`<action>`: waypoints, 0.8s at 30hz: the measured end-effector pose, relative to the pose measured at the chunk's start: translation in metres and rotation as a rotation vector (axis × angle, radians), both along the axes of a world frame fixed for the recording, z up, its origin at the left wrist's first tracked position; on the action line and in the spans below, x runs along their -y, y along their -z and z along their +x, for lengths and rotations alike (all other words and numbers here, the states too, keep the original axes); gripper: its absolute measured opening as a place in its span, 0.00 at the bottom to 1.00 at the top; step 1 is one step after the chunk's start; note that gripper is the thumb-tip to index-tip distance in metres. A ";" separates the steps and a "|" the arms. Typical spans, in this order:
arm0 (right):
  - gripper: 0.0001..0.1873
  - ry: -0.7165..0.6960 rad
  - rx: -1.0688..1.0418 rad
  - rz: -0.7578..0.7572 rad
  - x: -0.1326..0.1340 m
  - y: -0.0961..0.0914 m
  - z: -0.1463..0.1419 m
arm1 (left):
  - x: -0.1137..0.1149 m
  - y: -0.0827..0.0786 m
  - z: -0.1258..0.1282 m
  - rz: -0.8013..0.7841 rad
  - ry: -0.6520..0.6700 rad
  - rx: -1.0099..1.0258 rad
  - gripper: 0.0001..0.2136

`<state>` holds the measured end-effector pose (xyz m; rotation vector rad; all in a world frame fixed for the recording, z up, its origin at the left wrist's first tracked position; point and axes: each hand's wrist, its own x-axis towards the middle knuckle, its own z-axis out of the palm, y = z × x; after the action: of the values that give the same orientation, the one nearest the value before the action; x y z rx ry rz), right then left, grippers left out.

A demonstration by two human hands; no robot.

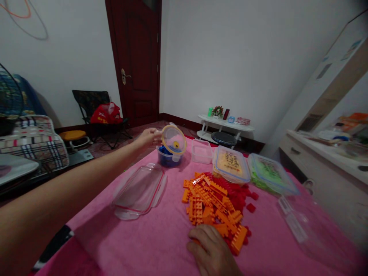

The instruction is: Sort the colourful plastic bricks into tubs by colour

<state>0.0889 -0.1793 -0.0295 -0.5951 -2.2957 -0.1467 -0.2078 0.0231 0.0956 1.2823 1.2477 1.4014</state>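
My left hand is closed on the edge of a round clear lid with a yellow seal. The lid is tilted up over a round container that holds blue bricks. At the near edge of a heap of orange building bricks, my right hand has its fingers curled. A bit of orange brick shows between thumb and forefinger; the rest of it is hidden. Red bricks lie behind and beside the orange ones.
Left of the heap lies a rectangular clear lid with a red seal. Behind stand a clear box, a lidded box of yellow bricks and one of green bricks. A large clear container is at the right.
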 end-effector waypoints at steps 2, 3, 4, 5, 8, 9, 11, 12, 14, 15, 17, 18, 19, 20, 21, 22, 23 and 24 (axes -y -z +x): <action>0.15 0.000 0.015 -0.024 0.001 -0.001 0.001 | 0.015 -0.013 0.005 0.191 -0.072 -0.064 0.17; 0.15 0.001 0.021 -0.039 0.002 -0.001 0.002 | 0.025 -0.020 0.005 0.291 -0.120 -0.137 0.16; 0.15 0.000 0.026 -0.054 0.003 -0.002 0.002 | 0.038 -0.026 0.003 0.387 -0.176 -0.225 0.15; 0.15 -0.001 0.033 -0.067 0.003 -0.002 0.002 | 0.052 -0.031 -0.002 0.466 -0.219 -0.349 0.13; 0.14 -0.005 0.040 -0.090 0.004 -0.001 0.003 | 0.101 -0.031 -0.027 0.657 -0.303 -0.826 0.09; 0.13 -0.005 0.042 -0.101 0.004 -0.001 0.003 | 0.118 -0.024 -0.037 0.731 -0.298 -0.991 0.08; 0.12 -0.006 0.046 -0.126 0.004 0.001 0.003 | 0.148 0.001 -0.053 0.761 -0.155 -1.252 0.06; 0.11 -0.007 0.047 -0.138 0.004 0.002 0.003 | 0.161 0.018 -0.058 0.751 -0.034 -1.353 0.05; 0.11 -0.010 0.049 -0.158 0.003 0.003 0.003 | 0.184 0.052 -0.063 0.713 0.145 -1.419 0.08; 0.10 -0.011 0.047 -0.161 0.003 0.003 0.004 | 0.193 0.067 -0.063 0.659 0.214 -1.418 0.09; 0.10 -0.009 0.048 -0.166 0.004 0.003 0.004 | 0.208 0.089 -0.061 0.560 0.306 -1.373 0.10; 0.10 -0.009 0.050 -0.168 0.004 0.003 0.005 | 0.213 0.094 -0.060 0.520 0.319 -1.348 0.13; 0.10 -0.009 0.055 -0.169 0.005 0.002 0.005 | 0.216 0.096 -0.059 0.494 0.308 -1.327 0.18; 0.10 -0.009 0.059 -0.168 0.005 0.002 0.005 | 0.218 0.096 -0.059 0.476 0.282 -1.312 0.24; 0.10 -0.006 0.063 -0.167 0.005 0.002 0.005 | 0.217 0.093 -0.060 0.459 0.259 -1.305 0.28; 0.10 -0.003 0.065 -0.165 0.006 0.001 0.004 | 0.214 0.088 -0.060 0.439 0.239 -1.298 0.29; 0.10 -0.001 0.065 -0.159 0.005 0.001 0.004 | 0.208 0.082 -0.060 0.413 0.217 -1.283 0.28; 0.10 0.001 0.063 -0.150 0.005 0.000 0.004 | 0.198 0.075 -0.058 0.376 0.201 -1.260 0.26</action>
<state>0.0927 -0.1845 -0.0298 -0.6764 -2.3820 0.0067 -0.2658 -0.1750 0.0210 2.6647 1.5444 0.5908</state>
